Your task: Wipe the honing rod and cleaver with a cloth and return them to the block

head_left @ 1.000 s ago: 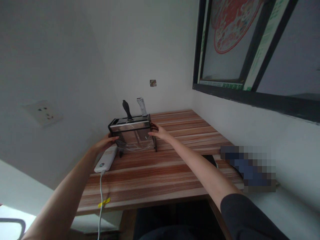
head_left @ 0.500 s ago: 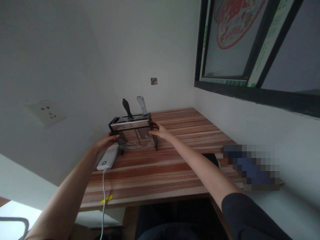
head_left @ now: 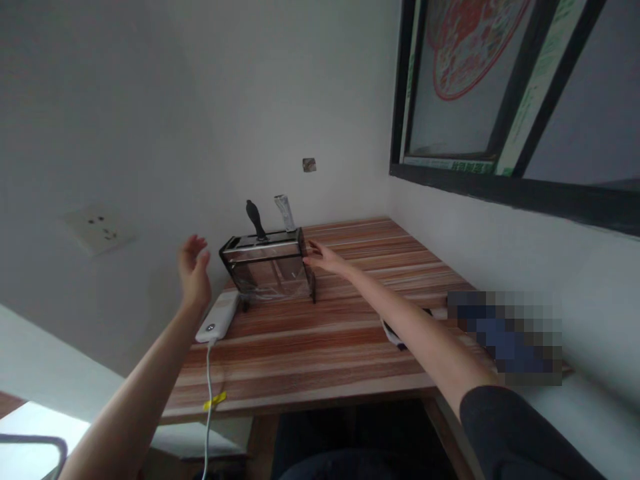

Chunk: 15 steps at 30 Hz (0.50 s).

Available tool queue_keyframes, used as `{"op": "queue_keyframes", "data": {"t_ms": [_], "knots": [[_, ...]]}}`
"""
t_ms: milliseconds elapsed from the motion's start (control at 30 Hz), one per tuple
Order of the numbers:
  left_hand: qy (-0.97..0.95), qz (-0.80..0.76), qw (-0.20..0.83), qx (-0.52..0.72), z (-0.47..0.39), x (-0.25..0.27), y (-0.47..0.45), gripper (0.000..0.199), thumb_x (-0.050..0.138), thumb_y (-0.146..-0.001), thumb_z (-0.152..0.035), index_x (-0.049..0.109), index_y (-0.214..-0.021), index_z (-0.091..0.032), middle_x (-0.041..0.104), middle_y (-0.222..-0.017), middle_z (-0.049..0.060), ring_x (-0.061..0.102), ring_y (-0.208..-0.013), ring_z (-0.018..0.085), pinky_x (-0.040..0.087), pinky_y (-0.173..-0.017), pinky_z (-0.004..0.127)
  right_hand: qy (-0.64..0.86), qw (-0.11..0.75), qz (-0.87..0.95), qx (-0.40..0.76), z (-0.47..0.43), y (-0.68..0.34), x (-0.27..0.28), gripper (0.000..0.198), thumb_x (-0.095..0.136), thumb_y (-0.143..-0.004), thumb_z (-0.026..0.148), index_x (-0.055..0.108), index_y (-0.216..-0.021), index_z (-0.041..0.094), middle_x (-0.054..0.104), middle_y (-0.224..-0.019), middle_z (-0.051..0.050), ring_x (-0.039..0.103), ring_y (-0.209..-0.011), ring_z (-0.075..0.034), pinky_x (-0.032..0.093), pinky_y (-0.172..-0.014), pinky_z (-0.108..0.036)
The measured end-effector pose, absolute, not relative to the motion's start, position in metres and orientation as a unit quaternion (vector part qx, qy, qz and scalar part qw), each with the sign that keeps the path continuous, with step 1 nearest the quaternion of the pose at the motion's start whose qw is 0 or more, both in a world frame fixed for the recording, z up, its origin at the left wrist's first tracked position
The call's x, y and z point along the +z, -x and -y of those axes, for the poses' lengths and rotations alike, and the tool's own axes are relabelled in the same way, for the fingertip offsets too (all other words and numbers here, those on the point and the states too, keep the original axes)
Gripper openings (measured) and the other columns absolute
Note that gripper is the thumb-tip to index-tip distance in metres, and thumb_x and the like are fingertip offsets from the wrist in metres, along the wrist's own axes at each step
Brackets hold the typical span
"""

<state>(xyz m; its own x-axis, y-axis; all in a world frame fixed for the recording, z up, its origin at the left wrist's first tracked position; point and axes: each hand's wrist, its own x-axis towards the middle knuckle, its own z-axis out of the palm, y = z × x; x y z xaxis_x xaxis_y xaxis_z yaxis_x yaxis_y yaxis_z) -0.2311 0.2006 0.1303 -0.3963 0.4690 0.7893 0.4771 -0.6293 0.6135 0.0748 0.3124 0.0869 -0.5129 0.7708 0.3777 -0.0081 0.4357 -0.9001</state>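
At the right end of a black-framed holder point(head_left: 270, 275), the right hand point(head_left: 324, 257) has parted fingers; opposite hovers the left hand point(head_left: 195, 275), empty, loosely bent. 2 handles point(head_left: 254, 217) top the holder, on a striped wooden table point(head_left: 340, 333) by white walls point(head_left: 260, 100) and a dark-framed window point(head_left: 445, 137).

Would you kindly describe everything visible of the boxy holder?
The holder is a long box with a dark frame, a metal-looking top edge and a glossy front, with crinkled film low down. A black handle and a shiny pale handle rise from its top. It stands upright on the striped table, the right hand at its right end, contact unclear.
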Motion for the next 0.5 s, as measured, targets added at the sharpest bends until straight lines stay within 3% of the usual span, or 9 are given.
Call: {"op": "queue_keyframes", "data": {"t_ms": [133,267,367,500], "knots": [[0.585,0.369,0.024,-0.722,-0.168,0.147,0.187,0.024,0.061,-0.086,-0.029,0.058,-0.108,-0.018,0.063,-0.105,0.001,0.058,-0.101,0.015,0.042,-0.096,0.031,0.279,0.437,0.755,0.401,-0.305,-0.104,0.108,0.049,0.07,-0.079,0.037,0.06,-0.122,0.015,0.058,-0.132,-0.016,0.055,-0.12,-0.023,0.039,-0.105,-0.04],[0.674,0.373,-0.024,-0.637,-0.136,0.152,0.123,0.018,0.063,-0.084,-0.031,0.063,-0.096,-0.018,0.065,-0.092,0.003,0.062,-0.091,0.017,0.048,-0.086,0.03,0.294,0.434,0.776,0.352,-0.287,-0.152,0.128,0.018,0.069,-0.08,0.03,0.071,-0.092,0.016,0.072,-0.099,-0.008,0.064,-0.097,-0.02,0.045,-0.095,-0.039],[0.782,0.36,-0.063,-0.504,-0.127,0.146,0.071,0.015,0.056,-0.089,-0.03,0.064,-0.094,-0.018,0.066,-0.094,0.006,0.061,-0.094,0.019,0.048,-0.086,0.031,0.325,0.389,0.817,0.277,-0.27,-0.196,0.135,0.016,0.065,-0.081,0.027,0.071,-0.09,0.015,0.073,-0.092,-0.008,0.066,-0.086,-0.018,0.049,-0.085,-0.035],[0.849,0.359,-0.191,-0.336,-0.143,0.12,0.003,0.017,0.052,-0.09,-0.023,0.064,-0.099,-0.017,0.07,-0.097,0.005,0.065,-0.088,0.016,0.05,-0.081,0.026,0.393,0.27,0.853,0.211,-0.25,-0.25,0.131,0.017,0.066,-0.079,0.025,0.072,-0.091,0.015,0.073,-0.088,-0.007,0.066,-0.08,-0.017,0.049,-0.076,-0.029]]}}
